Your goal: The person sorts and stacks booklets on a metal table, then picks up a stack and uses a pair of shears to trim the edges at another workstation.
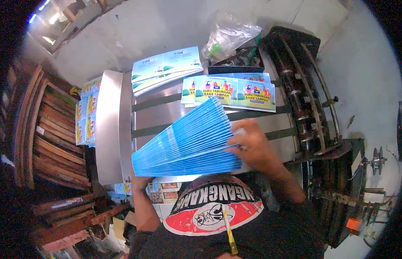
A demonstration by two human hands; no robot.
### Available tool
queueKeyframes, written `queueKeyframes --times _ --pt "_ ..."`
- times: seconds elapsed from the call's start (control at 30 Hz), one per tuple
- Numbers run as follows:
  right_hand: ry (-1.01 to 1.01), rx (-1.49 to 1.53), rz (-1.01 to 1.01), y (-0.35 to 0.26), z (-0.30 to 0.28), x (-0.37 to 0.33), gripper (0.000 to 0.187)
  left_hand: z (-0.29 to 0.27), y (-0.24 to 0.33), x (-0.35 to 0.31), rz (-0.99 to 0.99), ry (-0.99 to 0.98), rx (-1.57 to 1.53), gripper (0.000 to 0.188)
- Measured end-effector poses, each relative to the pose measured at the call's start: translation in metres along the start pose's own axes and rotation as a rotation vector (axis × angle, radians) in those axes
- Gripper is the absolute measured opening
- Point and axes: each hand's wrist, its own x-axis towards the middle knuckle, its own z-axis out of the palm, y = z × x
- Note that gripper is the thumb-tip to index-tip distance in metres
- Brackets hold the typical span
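Note:
A thick stack of blue booklets (179,140) is fanned out in front of my chest, its edges spread wide towards the right and pressed close together at the left end. My left hand (139,180) grips the narrow left end from below; its fingers are mostly hidden by the stack. At the right edge my right hand (249,144) is closed, with thumb and fingers pinching the booklets' edges. Just beyond the fan, more printed booklets (255,97) with colourful covers lie in an overlapping pile on the metal table. Another pile of light blue printed sheets (166,68) lies farther back.
The metal table (151,116) has dark straps across it. A machine with rollers and bars (302,99) stands along its right side. Behind the piles sits a dark tray (235,67) with a clear plastic bag (231,34). Bundled booklets (86,116) and wooden racks (58,138) stand left.

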Motion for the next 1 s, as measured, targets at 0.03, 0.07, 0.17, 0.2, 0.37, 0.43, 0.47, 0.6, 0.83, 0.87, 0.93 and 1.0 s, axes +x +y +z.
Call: queueKeyframes --times 0.03,0.07,0.17,0.2,0.37,0.43,0.47,0.6,0.83,0.87,0.93,1.0 --pt "0.209 0.376 0.176 0.004 0.002 -0.001 0.018 -0.001 -0.003 0.002 -0.005 -0.004 -0.019 0.062" --pt "0.416 0.757 0.353 0.007 0.005 -0.002 0.018 -0.002 -0.008 0.002 -0.013 -0.001 -0.025 0.063" --pt "0.558 0.402 0.818 0.064 -0.013 0.011 0.019 -0.004 0.004 -0.006 -0.012 0.009 0.022 0.067" --pt "0.662 0.215 0.856 0.101 -0.007 0.004 0.020 0.000 0.012 -0.002 0.011 -0.008 0.063 0.070" --pt "0.570 -0.096 1.196 0.210 0.041 -0.058 0.034 0.003 0.012 0.000 -0.047 0.013 0.102 0.077" --pt "0.524 -0.089 1.272 0.204 0.050 -0.053 0.041 0.002 0.012 -0.002 -0.054 0.024 0.023 0.080" --pt "0.575 -0.443 1.055 0.186 0.050 -0.038 0.044 0.001 0.008 -0.006 -0.038 0.048 0.037 0.082" --pt "0.399 -0.079 0.507 0.121 0.028 0.004 0.027 0.001 0.008 -0.002 -0.031 0.062 0.075 0.089" --pt "-0.105 0.140 -0.033 0.038 0.003 0.047 0.012 -0.002 0.003 -0.007 -0.033 0.051 0.088 0.087" --pt "-0.106 0.139 -0.033 0.036 0.002 0.047 0.012 -0.003 0.001 -0.006 -0.027 0.041 0.093 0.086" --pt "-0.162 0.182 0.047 0.034 0.000 0.049 0.011 -0.006 -0.003 -0.007 -0.023 0.034 0.097 0.084" --pt "-0.177 0.168 0.075 0.035 0.000 0.047 0.012 -0.007 -0.003 -0.007 -0.050 0.017 0.149 0.083"
